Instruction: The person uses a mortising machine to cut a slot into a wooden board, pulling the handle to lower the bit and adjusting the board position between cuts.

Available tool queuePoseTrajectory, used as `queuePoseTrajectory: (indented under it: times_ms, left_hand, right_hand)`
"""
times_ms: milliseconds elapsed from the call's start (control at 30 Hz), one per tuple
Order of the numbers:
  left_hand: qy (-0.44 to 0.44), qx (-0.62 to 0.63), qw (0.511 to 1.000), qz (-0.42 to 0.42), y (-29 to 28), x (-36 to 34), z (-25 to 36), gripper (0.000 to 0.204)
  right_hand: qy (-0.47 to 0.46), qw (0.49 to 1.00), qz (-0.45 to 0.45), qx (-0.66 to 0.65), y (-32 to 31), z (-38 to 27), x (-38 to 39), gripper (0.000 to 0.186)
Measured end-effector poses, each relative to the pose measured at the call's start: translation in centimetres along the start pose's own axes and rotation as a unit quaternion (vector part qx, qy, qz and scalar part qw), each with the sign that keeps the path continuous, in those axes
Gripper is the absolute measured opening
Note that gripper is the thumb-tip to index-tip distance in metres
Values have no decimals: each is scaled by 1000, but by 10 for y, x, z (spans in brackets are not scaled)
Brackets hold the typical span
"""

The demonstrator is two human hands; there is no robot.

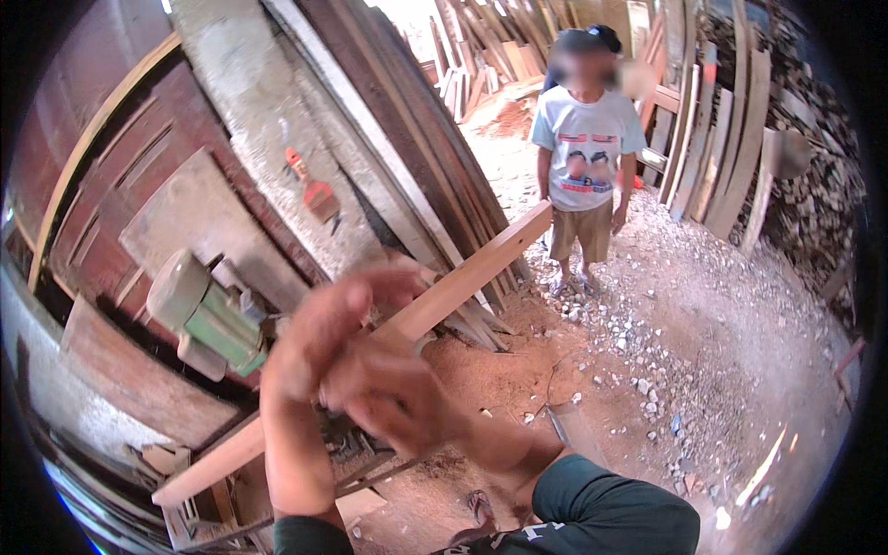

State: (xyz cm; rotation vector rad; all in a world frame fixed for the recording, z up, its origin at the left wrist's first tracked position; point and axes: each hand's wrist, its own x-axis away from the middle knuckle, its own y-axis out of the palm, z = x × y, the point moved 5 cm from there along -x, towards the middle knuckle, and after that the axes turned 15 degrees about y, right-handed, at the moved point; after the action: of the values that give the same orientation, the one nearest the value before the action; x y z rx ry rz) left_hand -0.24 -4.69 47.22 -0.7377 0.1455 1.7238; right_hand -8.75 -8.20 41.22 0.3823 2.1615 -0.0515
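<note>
Timber batten (462, 282): left hand (319, 338) and right hand (393, 393) overlap above it; grip unclear through blur. Best steadied level beside green motor (208, 319).

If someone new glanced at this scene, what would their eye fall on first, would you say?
Probably the two hands, left hand and right hand, blurred together at centre over a long pale wooden plank that runs diagonally from lower left to upper right. Next, the green electric motor just left of them, and a person in a light T-shirt standing on the gravel beyond the plank's far end, among leaning boards.
</note>
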Motion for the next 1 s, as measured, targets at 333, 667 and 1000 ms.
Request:
queuePoseTrajectory:
  times_ms: [333, 667, 1000]
  left_hand:
    - [-91, -110, 988, -52, 77, 98, -70, 66]
    - [-146, -224, 945, -187, 82, 86, -94, 60]
    - [-124, -340, 895, -260, 108, 101, -102, 40]
  right_hand:
    - [307, 950, -57, -14, -16, 31, 167, 13]
    - [471, 874, -77, 95, -22, 37, 159, 54]
    - [427, 890, -152, 57, -16, 50, 206, 43]
